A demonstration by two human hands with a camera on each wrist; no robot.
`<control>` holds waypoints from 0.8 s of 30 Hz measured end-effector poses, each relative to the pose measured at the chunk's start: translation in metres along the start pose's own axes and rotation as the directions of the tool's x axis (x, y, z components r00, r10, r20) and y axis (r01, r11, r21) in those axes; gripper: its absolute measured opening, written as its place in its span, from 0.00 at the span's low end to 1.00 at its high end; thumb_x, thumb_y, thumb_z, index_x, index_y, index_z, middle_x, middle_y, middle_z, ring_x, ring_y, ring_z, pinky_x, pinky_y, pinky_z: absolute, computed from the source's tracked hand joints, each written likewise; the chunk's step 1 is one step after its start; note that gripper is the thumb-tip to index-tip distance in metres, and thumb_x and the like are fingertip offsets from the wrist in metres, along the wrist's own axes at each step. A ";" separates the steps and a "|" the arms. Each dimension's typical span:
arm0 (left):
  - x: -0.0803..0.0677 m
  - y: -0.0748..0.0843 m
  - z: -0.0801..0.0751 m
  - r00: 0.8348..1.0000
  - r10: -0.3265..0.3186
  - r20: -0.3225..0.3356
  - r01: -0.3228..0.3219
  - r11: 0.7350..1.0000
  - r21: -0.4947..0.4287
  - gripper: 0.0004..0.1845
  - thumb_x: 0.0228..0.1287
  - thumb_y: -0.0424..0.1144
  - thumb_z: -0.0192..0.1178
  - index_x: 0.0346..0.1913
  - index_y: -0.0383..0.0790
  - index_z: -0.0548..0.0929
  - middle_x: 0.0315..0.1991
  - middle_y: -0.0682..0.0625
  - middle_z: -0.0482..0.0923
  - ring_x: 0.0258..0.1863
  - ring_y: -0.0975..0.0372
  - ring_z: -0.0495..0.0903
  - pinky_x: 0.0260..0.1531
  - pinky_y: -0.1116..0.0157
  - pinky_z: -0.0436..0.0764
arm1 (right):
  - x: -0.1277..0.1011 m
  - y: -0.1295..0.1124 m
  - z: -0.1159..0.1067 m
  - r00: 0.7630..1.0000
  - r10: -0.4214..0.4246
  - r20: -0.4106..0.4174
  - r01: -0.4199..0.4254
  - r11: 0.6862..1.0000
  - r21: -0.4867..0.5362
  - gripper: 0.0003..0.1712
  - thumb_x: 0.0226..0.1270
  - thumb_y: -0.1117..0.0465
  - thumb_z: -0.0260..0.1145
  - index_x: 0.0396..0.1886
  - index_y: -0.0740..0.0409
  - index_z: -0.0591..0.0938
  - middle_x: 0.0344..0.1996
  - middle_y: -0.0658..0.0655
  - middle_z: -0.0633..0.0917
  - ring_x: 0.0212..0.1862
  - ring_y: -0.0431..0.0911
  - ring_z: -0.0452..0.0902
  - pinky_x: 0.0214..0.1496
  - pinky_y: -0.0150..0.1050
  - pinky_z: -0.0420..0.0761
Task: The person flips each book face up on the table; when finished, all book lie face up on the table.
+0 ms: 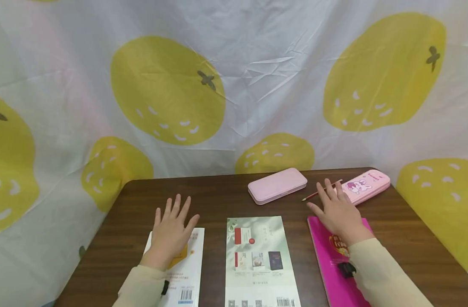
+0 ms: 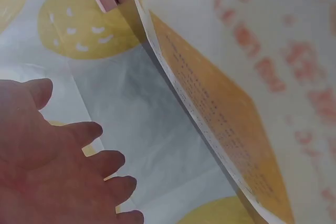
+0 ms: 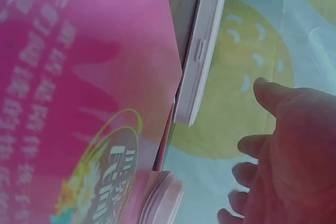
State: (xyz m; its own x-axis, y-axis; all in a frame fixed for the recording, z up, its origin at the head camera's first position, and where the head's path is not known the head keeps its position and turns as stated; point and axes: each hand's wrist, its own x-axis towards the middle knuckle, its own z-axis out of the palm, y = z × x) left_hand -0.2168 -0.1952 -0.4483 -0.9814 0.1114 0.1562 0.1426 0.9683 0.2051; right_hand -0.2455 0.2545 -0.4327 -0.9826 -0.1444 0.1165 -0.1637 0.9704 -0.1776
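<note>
Characters (image 2: 247, 38) in Chinese mark the white book (image 1: 193, 264) below left hand (image 1: 170, 232), magenta book (image 1: 327, 268) below right hand (image 1: 339, 213), each grip wide.

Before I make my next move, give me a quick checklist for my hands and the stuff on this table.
1. Left hand free: ok, fingers spread above the white book, holding nothing.
2. Right hand free: ok, fingers spread above the magenta book, holding nothing.
3. Books separated: ok, table shows on both sides of the pale green book in the middle.
4. Pencil stowed: not ok, it lies loose on the table.
5. Pale pink case closed: ok, its lid is down.
6. Rabbit case fully closed: cannot tell, part of it is hidden.
</note>
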 end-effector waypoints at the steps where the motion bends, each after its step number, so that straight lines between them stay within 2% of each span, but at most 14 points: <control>1: -0.001 0.000 0.000 1.000 0.002 0.004 -0.002 1.000 -0.006 0.37 0.70 0.67 0.32 0.76 0.57 0.44 0.78 0.48 0.37 0.77 0.48 0.36 0.70 0.40 0.38 | -0.001 0.000 0.000 1.000 -0.009 -0.001 0.009 1.000 -0.009 0.46 0.70 0.35 0.48 0.75 0.61 0.52 0.73 0.71 0.53 0.74 0.69 0.40 0.71 0.64 0.49; 4: -0.004 0.001 -0.002 0.999 0.008 0.037 -0.007 0.999 -0.042 0.38 0.69 0.69 0.30 0.76 0.56 0.43 0.78 0.47 0.37 0.77 0.47 0.37 0.70 0.38 0.39 | -0.002 -0.003 -0.001 0.999 -0.037 -0.007 0.037 0.999 -0.019 0.45 0.68 0.39 0.54 0.74 0.59 0.55 0.70 0.71 0.60 0.71 0.70 0.51 0.69 0.64 0.54; 6: -0.007 0.000 -0.003 0.997 0.017 0.072 -0.011 0.997 -0.080 0.38 0.69 0.68 0.32 0.76 0.54 0.43 0.77 0.46 0.37 0.76 0.46 0.38 0.69 0.38 0.41 | -0.003 -0.006 -0.002 0.998 -0.063 -0.012 0.063 0.998 -0.007 0.42 0.66 0.42 0.59 0.73 0.58 0.60 0.68 0.71 0.64 0.68 0.70 0.58 0.66 0.64 0.60; 9: -0.014 -0.001 -0.005 0.990 0.037 0.138 -0.013 0.986 -0.168 0.40 0.70 0.62 0.44 0.76 0.52 0.43 0.78 0.45 0.38 0.76 0.46 0.39 0.69 0.39 0.45 | -0.002 -0.014 0.001 0.994 -0.105 -0.014 0.105 0.994 0.037 0.36 0.65 0.45 0.62 0.68 0.56 0.68 0.66 0.68 0.70 0.65 0.65 0.66 0.62 0.62 0.68; 11: -0.020 -0.001 -0.007 0.986 0.043 0.159 -0.007 0.975 -0.224 0.41 0.68 0.56 0.53 0.76 0.52 0.46 0.77 0.46 0.41 0.76 0.46 0.44 0.69 0.41 0.52 | -0.001 -0.021 0.004 0.992 -0.129 -0.016 0.130 0.989 0.073 0.32 0.64 0.46 0.63 0.64 0.54 0.73 0.63 0.64 0.74 0.63 0.61 0.71 0.59 0.60 0.71; 14: -0.028 -0.001 -0.009 0.989 0.051 0.136 -0.013 0.963 -0.269 0.39 0.62 0.47 0.62 0.74 0.49 0.57 0.75 0.44 0.52 0.72 0.47 0.58 0.65 0.45 0.64 | 0.004 -0.034 0.009 0.987 -0.162 -0.022 0.164 0.975 0.148 0.26 0.63 0.47 0.65 0.60 0.50 0.78 0.59 0.57 0.79 0.61 0.55 0.74 0.58 0.58 0.73; 17: -0.037 -0.003 -0.010 0.994 0.058 0.088 -0.032 0.961 -0.273 0.34 0.57 0.42 0.67 0.68 0.44 0.69 0.70 0.43 0.65 0.66 0.47 0.69 0.61 0.48 0.70 | 0.009 -0.050 0.015 0.979 -0.204 -0.023 0.204 0.956 0.211 0.23 0.61 0.49 0.67 0.56 0.49 0.80 0.55 0.52 0.82 0.60 0.51 0.76 0.58 0.55 0.74; 20: -0.045 -0.009 -0.012 0.995 0.056 0.077 -0.035 0.966 -0.256 0.31 0.53 0.39 0.69 0.62 0.43 0.75 0.63 0.43 0.74 0.62 0.49 0.73 0.60 0.50 0.71 | 0.014 -0.070 0.021 0.969 -0.245 -0.011 0.240 0.937 0.255 0.22 0.60 0.51 0.68 0.54 0.49 0.81 0.52 0.50 0.83 0.59 0.49 0.77 0.60 0.52 0.74; 24: -0.057 -0.023 -0.016 0.995 0.028 0.099 -0.007 0.979 -0.204 0.30 0.49 0.38 0.72 0.59 0.45 0.78 0.57 0.46 0.79 0.57 0.51 0.77 0.57 0.51 0.73 | 0.020 -0.097 0.027 0.959 -0.281 0.025 0.261 0.917 0.300 0.20 0.59 0.52 0.70 0.52 0.49 0.82 0.50 0.48 0.84 0.58 0.47 0.77 0.61 0.49 0.74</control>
State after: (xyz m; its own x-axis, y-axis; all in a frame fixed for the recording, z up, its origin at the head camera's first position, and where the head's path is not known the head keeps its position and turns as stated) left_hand -0.1623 -0.2270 -0.4458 -0.9850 0.1596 0.0656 0.1725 0.9014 0.3971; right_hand -0.2520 0.1521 -0.4399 -0.8987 -0.4166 0.1369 -0.4331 0.7944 -0.4259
